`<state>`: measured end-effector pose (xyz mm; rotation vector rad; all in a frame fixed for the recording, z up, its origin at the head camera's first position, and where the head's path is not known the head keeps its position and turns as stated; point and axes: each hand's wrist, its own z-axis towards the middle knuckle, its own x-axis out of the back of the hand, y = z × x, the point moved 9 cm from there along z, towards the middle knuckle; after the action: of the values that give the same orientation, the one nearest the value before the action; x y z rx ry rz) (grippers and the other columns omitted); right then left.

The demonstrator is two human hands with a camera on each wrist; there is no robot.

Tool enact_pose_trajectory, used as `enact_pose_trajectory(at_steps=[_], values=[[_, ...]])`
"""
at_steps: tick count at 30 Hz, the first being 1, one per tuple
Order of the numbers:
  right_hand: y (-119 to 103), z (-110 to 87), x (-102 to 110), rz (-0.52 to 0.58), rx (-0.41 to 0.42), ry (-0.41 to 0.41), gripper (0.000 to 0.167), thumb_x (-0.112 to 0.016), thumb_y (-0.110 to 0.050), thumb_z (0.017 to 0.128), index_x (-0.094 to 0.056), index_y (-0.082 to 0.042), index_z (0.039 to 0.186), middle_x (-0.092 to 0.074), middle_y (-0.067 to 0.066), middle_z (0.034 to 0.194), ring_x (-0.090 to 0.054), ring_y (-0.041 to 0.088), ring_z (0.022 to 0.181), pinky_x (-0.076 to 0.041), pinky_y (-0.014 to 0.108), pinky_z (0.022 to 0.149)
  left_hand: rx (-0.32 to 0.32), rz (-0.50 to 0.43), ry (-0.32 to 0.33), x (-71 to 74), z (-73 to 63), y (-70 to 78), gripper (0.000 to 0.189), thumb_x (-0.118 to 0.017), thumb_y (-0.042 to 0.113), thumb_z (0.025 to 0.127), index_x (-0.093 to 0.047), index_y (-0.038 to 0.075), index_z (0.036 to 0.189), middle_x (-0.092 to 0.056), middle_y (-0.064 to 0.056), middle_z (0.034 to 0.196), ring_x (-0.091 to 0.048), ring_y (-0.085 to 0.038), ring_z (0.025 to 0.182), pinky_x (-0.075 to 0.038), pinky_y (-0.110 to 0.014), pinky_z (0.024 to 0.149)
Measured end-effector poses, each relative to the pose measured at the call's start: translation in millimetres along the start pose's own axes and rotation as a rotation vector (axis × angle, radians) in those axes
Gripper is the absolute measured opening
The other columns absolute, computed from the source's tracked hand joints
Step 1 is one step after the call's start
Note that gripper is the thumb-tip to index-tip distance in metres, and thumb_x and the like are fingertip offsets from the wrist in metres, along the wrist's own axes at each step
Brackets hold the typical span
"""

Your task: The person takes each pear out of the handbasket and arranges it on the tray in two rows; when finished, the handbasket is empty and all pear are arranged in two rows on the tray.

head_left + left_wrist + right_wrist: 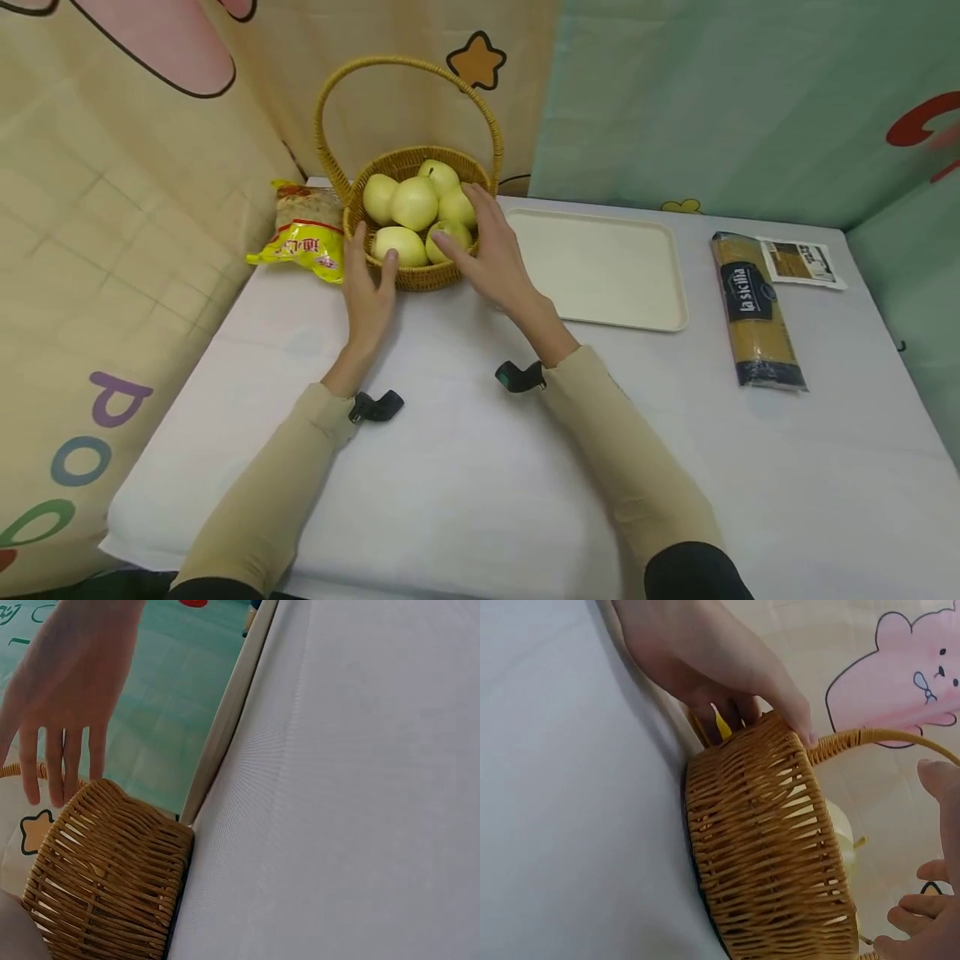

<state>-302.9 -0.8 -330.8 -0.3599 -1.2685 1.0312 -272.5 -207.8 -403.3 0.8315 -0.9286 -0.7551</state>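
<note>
Grip of the left hand (pixel 369 304), as I saw it from afar: thumb and fingers clasped the left side of the wicker basket (pixel 426 279) at its rim. Grip of the right hand (pixel 501 260): fingers spread above the pale green fruits (pixel 415 204), pinching nothing; whether they touched I could not tell. The basket stood upright at the back of the desk (pixel 450 467), between the snack bag (pixel 307 237) and the tray (pixel 600 267). Progress, in my judgement: the basket was secured, but no fruit was yet held, and every one I made out lay inside it. Farther right, the pasta bag (pixel 757 308) and small packet (pixel 802 262) lay untouched.
</note>
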Motion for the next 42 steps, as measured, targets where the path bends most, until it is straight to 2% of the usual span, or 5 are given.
enact_pose_trajectory(at_steps=[8, 18, 32, 38, 42], values=[[-5, 26.1, -18, 0.115, -0.066, 0.036, 0.081, -0.066, -0.054, 0.1, -0.033, -0.02, 0.166, -0.04, 0.001, 0.168, -0.038, 0.02, 0.154, -0.033, 0.044, 0.125, -0.007, -0.007, 0.028, 3.5, 0.1, 0.2, 0.073, -0.056, 0.043, 0.108, -0.026, 0.015, 0.168, -0.022, -0.005, 0.176, -0.016, -0.02, 0.162, -0.013, -0.042, 0.132], [-1, 47.5, -19, 0.317, -0.17, 0.036, 0.076, -0.07, -0.038, 0.101, -0.036, -0.012, 0.164, -0.04, 0.006, 0.168, -0.04, 0.024, 0.154, -0.039, 0.039, 0.123, -0.027, 0.007, 0.028, -2.6, 0.7, 1.5, 0.073, -0.054, 0.043, 0.108, -0.027, 0.013, 0.168, -0.026, -0.007, 0.174, -0.02, -0.023, 0.162, -0.016, -0.043, 0.132], [3, 73.3, -30, 0.316, -0.496, -0.207, 0.076, -0.062, -0.046, 0.103, -0.033, -0.011, 0.164, -0.036, 0.006, 0.169, -0.039, 0.021, 0.153, -0.038, 0.035, 0.122, -0.023, -0.002, 0.029, -1.7, 0.6, 1.3, 0.071, -0.056, 0.041, 0.107, -0.031, 0.01, 0.166, -0.03, -0.008, 0.173, -0.022, -0.022, 0.161, -0.017, -0.042, 0.132], [5, 81.6, -31, 0.247, -0.58, -0.309, 0.078, -0.063, -0.048, 0.102, -0.033, -0.008, 0.162, -0.036, 0.005, 0.166, -0.041, 0.02, 0.146, -0.037, 0.037, 0.122, -0.026, -0.005, 0.029, -3.0, -0.1, 2.7, 0.071, -0.056, 0.04, 0.107, -0.031, 0.009, 0.166, -0.03, -0.008, 0.173, -0.022, -0.021, 0.161, -0.018, -0.042, 0.132], [3, 86.6, -33, 0.171, -0.582, -0.364, 0.075, -0.064, -0.044, 0.102, -0.033, -0.006, 0.16, -0.04, 0.005, 0.159, -0.044, 0.018, 0.135, -0.04, 0.035, 0.117, -0.02, 0.002, 0.029, -4.8, -0.2, 0.7, 0.071, -0.056, 0.04, 0.107, -0.031, 0.01, 0.166, -0.03, -0.007, 0.172, -0.022, -0.02, 0.161, -0.018, -0.041, 0.132]])
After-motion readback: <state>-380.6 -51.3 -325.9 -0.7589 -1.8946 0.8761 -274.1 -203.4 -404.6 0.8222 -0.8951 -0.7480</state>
